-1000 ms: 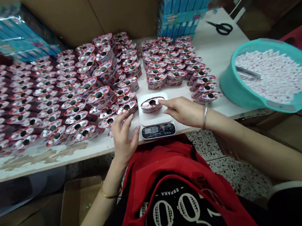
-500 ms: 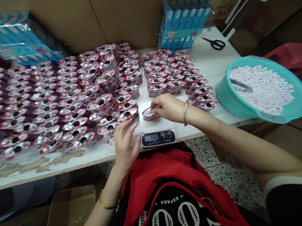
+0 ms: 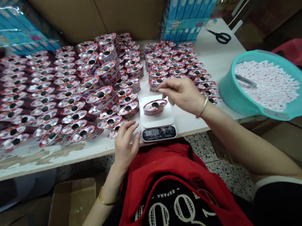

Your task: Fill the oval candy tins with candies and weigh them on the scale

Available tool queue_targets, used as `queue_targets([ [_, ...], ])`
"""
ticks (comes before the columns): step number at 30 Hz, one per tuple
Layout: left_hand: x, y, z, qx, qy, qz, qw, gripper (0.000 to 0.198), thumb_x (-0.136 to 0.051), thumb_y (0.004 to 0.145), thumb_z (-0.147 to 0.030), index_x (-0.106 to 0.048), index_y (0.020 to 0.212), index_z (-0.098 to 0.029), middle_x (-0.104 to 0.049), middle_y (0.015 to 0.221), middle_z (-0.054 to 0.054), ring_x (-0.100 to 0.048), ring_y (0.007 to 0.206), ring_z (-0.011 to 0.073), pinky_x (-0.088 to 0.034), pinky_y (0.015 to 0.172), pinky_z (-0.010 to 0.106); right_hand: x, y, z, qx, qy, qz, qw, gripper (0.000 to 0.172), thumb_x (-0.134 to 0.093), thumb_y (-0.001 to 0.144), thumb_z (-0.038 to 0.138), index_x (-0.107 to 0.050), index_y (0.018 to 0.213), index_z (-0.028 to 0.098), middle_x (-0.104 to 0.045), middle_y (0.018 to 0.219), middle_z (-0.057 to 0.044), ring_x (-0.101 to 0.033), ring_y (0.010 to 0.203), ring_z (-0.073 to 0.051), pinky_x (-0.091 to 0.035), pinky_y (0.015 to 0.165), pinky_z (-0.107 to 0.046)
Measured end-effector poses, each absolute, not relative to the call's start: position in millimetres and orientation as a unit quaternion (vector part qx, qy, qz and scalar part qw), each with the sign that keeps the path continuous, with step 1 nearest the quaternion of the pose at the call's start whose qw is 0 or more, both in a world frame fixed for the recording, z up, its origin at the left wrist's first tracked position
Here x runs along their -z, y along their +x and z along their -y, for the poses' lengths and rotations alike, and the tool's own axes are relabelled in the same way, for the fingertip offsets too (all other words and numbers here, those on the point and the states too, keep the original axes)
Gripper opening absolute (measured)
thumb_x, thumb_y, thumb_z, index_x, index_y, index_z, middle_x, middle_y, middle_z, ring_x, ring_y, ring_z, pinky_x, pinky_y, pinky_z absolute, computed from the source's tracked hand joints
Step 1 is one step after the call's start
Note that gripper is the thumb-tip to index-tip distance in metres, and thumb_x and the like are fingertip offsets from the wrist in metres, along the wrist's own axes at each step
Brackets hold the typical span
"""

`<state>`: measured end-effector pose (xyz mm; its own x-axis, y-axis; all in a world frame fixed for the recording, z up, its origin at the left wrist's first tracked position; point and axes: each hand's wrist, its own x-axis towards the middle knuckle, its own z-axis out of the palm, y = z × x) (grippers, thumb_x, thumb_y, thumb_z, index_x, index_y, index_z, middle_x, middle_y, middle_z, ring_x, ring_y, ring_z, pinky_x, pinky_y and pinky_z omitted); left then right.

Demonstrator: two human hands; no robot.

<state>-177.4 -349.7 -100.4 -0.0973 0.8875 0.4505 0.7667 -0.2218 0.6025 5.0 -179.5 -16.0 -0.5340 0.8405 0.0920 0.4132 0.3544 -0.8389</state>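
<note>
A small oval printed box with a dark round hole in its top sits on the white digital scale. Just above and right of that box, my right hand hovers with thumb and fingers pinched together. Whatever may be between those fingertips is too small to make out. Left of the scale, my left hand rests at the table's edge with its fingers apart, holding nothing. Its fingertips are close to another oval box. Digits show on the scale's display, though I cannot read them surely.
Rows of oval boxes fill the left and middle of the table, some stacked. A turquoise basin of small white pieces, with a metal tool, stands at right. Scissors and blue packs lie behind.
My right hand has drawn back from the top of the box on the scale, up and to the right. The box's hole now shows. My left hand has stayed about where it was.
</note>
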Motion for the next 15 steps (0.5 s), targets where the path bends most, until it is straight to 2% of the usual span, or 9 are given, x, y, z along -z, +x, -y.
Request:
queue_targets([
  [2, 104.0, -175.6, 355.8, -0.410, 0.668, -0.616, 0.080, 0.022, -0.053, 0.089, -0.018, -0.060, 0.110, -0.018, -0.062, 0.108, 0.010, -0.060, 0.102, 0.0184, -0.050, 0.091, 0.034, 19.7, 26.2, 176.2, -0.485, -0.436, 0.693, 0.307, 0.014, -0.060, 0.086, 0.028, -0.067, 0.083, 0.016, -0.065, 0.072, -0.003, -0.054, 0.056, -0.009, -0.042, 0.051, -0.023],
  [4, 109.2, -174.6, 361.4, -0.404, 0.673, -0.612, 0.091, 0.021, -0.053, 0.089, -0.018, -0.061, 0.109, -0.017, -0.062, 0.107, 0.010, -0.060, 0.103, 0.0179, -0.050, 0.090, 0.033, 26.4, 49.6, 175.4, -0.554, -0.462, 0.611, 0.327, 0.014, -0.063, 0.084, 0.030, -0.065, 0.081, 0.017, -0.065, 0.072, -0.003, -0.053, 0.053, -0.007, -0.042, 0.048, -0.022],
  [9, 130.2, -177.4, 368.3, -0.394, 0.676, -0.615, 0.101, 0.021, -0.053, 0.089, -0.020, -0.060, 0.109, -0.017, -0.061, 0.108, 0.010, -0.060, 0.103, 0.0176, -0.051, 0.088, 0.031, 39.2, 79.0, 195.3, -0.627, -0.479, 0.529, 0.311, 0.016, -0.067, 0.080, 0.027, -0.059, 0.090, 0.017, -0.069, 0.084, -0.006, -0.067, 0.070, -0.012, -0.053, 0.063, -0.025],
  [12, 148.8, -180.3, 368.2, -0.397, 0.665, -0.626, 0.088, 0.021, -0.052, 0.090, -0.022, -0.060, 0.108, -0.016, -0.062, 0.105, 0.010, -0.060, 0.101, 0.0179, -0.052, 0.087, 0.032, 38.8, 60.9, 208.0, -0.587, -0.474, 0.580, 0.307, 0.016, -0.060, 0.086, 0.031, -0.052, 0.092, 0.019, -0.067, 0.078, -0.003, -0.062, 0.057, -0.010, -0.046, 0.051, -0.023],
  [13, 155.2, -181.1, 367.7, -0.398, 0.662, -0.631, 0.079, 0.021, -0.051, 0.090, -0.022, -0.060, 0.108, -0.016, -0.062, 0.105, 0.010, -0.060, 0.101, 0.0183, -0.052, 0.087, 0.033, 38.1, 50.5, 209.9, -0.551, -0.469, 0.616, 0.311, 0.015, -0.058, 0.088, 0.032, -0.051, 0.089, 0.019, -0.066, 0.075, -0.001, -0.059, 0.055, -0.010, -0.044, 0.050, -0.023],
  [15, 166.4, -182.3, 366.5, -0.396, 0.662, -0.634, 0.056, 0.020, -0.051, 0.090, -0.022, -0.060, 0.107, -0.016, -0.062, 0.104, 0.011, -0.061, 0.102, 0.0193, -0.053, 0.086, 0.034, 37.2, 27.1, 210.8, -0.449, -0.450, 0.702, 0.323, 0.016, -0.057, 0.088, 0.031, -0.053, 0.081, 0.018, -0.062, 0.072, 0.000, -0.057, 0.063, -0.011, -0.044, 0.059, -0.024],
])
